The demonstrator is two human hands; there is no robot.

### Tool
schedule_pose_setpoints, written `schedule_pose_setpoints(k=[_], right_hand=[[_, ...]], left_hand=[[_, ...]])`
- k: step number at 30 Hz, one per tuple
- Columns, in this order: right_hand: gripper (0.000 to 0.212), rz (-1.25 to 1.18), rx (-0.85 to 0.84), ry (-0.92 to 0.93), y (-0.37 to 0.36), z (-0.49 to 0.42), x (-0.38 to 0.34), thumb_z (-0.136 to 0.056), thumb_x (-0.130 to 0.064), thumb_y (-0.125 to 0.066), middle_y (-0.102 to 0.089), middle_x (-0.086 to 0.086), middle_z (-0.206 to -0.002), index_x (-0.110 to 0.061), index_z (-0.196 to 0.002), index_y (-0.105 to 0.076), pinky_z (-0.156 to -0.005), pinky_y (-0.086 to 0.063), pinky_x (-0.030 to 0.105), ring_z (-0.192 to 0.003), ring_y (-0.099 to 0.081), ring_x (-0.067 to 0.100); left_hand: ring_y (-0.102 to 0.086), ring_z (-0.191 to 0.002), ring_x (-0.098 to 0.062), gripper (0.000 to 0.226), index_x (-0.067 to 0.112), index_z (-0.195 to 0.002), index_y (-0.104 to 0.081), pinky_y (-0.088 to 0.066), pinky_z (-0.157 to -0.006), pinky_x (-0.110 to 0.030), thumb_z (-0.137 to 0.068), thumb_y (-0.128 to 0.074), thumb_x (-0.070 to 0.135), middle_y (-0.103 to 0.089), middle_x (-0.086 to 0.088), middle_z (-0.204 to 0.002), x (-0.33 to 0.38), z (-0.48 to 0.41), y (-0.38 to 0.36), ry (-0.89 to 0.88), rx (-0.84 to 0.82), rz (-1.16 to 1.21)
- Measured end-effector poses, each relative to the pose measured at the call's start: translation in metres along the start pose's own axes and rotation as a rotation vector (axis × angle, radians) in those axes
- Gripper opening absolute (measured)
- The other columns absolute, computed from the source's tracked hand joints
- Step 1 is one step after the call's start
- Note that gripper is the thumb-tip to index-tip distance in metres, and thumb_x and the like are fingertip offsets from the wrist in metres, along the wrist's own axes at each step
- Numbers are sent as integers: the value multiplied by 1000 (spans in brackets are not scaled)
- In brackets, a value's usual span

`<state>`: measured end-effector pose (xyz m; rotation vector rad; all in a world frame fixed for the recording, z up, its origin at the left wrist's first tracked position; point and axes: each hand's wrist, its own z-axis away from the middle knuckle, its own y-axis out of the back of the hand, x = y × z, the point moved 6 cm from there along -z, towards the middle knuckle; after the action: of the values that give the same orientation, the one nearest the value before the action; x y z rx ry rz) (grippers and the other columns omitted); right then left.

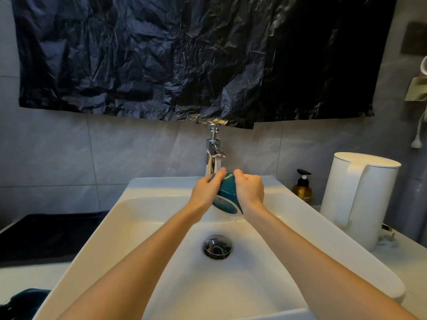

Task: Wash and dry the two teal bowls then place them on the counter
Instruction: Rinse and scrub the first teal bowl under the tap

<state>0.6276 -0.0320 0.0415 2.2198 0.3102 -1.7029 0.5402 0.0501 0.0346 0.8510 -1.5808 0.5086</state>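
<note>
A teal bowl (pixel 226 197) is held tipped on its side under the chrome faucet (pixel 213 153), its base facing me, over the white sink (pixel 143 218). My left hand (pixel 205 190) grips its left side and my right hand (pixel 249 192) grips its right side. Water runs off the bowl's lower edge into the basin. A dark teal object (pixel 25 299), possibly the second bowl, sits on the counter at the bottom left, mostly cut off by the frame.
The drain (pixel 217 247) lies in the middle of the basin. A white kettle (pixel 358 199) and an amber pump bottle (pixel 302 188) stand on the right counter. A black surface (pixel 46 236) lies left of the sink. Black plastic sheeting (pixel 184 54) hangs above.
</note>
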Motion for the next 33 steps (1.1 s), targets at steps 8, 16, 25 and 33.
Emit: schedule_pose_setpoints(k=[8, 16, 25, 33], right_hand=[[30, 16, -93, -125, 2, -16, 5, -91, -35, -51, -67, 12, -89, -13, -73, -59, -74, -53, 36, -83, -65, 28], [24, -62, -467, -232, -13, -3, 2, -93, -34, -52, -64, 7, -77, -14, -81, -57, -59, -47, 28, -63, -59, 20], [34, -142, -458, -254, -25, -5, 13, -98, -44, -40, -67, 4, -80, -18, -87, -58, -75, -51, 36, -76, -62, 21], [60, -301, -676, -238, -44, 11, 18, -63, -59, -78, -67, 1, -116, -31, -113, -60, -92, -52, 49, -111, -61, 24]], left_hand=[[-59, -93, -13, 27, 21, -115, -44, -50, -74, -19, -103, -26, 36, -58, -7, -111, 7, -1, -6, -140, -128, -133], [-65, -93, -17, 47, 12, -115, -60, -47, -84, -30, -96, -38, 48, -70, -5, -107, 8, 8, 25, 110, -531, -147], [-64, -86, -20, 43, 9, -104, -63, -50, -83, -32, -91, -51, 48, -69, -8, -96, -8, -3, 35, 266, -296, 106], [-63, -86, -26, 41, 12, -94, -61, -53, -72, -36, -90, -52, 52, -68, -9, -92, -9, 5, 40, 421, -93, 329]])
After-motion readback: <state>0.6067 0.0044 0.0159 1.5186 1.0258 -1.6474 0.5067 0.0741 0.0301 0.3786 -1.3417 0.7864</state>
